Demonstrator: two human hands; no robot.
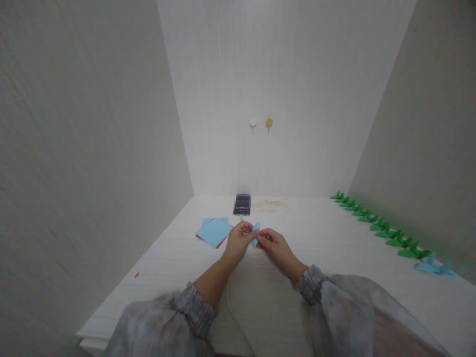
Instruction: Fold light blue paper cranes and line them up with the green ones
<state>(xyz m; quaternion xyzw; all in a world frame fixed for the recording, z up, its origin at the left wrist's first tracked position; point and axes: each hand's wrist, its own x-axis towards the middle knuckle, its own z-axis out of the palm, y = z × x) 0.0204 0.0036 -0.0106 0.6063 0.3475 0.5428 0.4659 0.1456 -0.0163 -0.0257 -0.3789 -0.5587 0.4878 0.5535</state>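
Both my hands meet over the middle of the white table. My left hand and my right hand are closed in a pinch on a small piece of folded light blue paper held between them, just above the table top. Most of that paper is hidden by my fingers. A stack of light blue square sheets with a red one underneath lies flat just left of my left hand.
A phone lies behind my hands with a white cable running toward me. A row of several green folded paper figures lines the right wall, ending in a light blue one. Two hooks hang on the back wall. Walls close in on three sides.
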